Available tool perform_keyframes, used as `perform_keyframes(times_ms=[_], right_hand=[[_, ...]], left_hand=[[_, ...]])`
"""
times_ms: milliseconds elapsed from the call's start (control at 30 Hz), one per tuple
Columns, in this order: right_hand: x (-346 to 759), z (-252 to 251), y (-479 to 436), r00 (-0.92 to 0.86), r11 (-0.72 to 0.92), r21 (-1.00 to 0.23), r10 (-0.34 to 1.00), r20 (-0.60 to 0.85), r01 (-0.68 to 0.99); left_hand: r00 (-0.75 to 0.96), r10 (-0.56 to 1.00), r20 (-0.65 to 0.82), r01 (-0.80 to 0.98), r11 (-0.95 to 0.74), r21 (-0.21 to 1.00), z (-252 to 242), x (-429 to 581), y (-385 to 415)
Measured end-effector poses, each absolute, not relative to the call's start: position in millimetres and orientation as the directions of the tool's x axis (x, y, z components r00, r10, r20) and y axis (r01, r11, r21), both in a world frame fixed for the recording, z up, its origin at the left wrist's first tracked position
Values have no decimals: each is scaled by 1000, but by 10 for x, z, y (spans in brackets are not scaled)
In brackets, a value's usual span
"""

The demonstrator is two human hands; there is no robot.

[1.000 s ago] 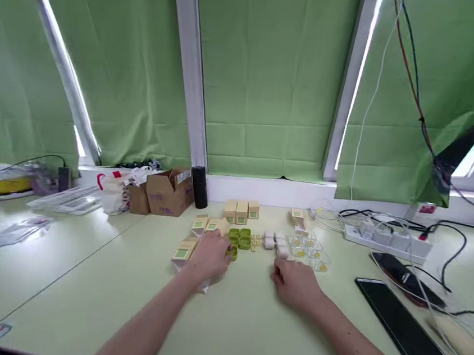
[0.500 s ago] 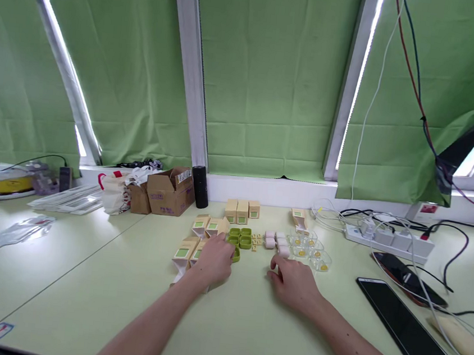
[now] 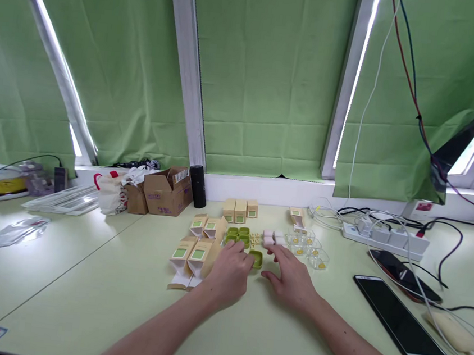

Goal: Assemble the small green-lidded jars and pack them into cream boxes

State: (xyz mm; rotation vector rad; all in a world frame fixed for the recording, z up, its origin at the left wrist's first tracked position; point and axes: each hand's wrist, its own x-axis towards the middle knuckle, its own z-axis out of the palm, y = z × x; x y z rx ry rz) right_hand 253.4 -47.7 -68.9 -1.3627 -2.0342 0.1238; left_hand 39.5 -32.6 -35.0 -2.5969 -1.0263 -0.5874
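Note:
My left hand [image 3: 230, 270] lies on the pale green table, its fingers touching a small green square tray [image 3: 256, 258] that sits between both hands. My right hand [image 3: 292, 276] rests palm down just right of that tray, fingers apart and reaching towards small pink blocks [image 3: 273, 239]. More green trays [image 3: 238, 236] cluster behind the left hand. Tan cartons with green labels [image 3: 192, 254] lie left of it. Clear cups with yellow pieces [image 3: 312, 252] stand behind the right hand.
A row of tan boxes [image 3: 240, 209] stands near the window sill, with a black cylinder [image 3: 197, 187] and open cardboard boxes [image 3: 163, 191] to the left. A power strip [image 3: 385, 236] with cables and two phones [image 3: 402, 321] lie at right. Plastic bags [image 3: 6, 233] lie at far left.
My left hand has slid right, bringing one green tray out from the cluster to the spot between my hands. The cartons it covered now show. My right hand shifted slightly left.

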Motion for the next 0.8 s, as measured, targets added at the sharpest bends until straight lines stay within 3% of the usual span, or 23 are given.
perform_keyframes(times_ms=[200, 433, 567, 800], right_hand=[[2520, -733, -436, -254, 594, -497, 766, 591, 632], [2518, -676, -453, -150, 641, -593, 730, 666, 488], [2497, -662, -481, -118, 646, -628, 732, 671, 433], [2461, -657, -502, -92, 642, -656, 739, 668, 397]], left_hand=[[684, 449, 576, 621, -772, -136, -397, 447, -378], [499, 409, 764, 570, -819, 66, -315, 392, -384], [461, 428, 777, 544, -828, 133, -311, 371, -364], [501, 360, 787, 471, -877, 101, -367, 374, -338]])
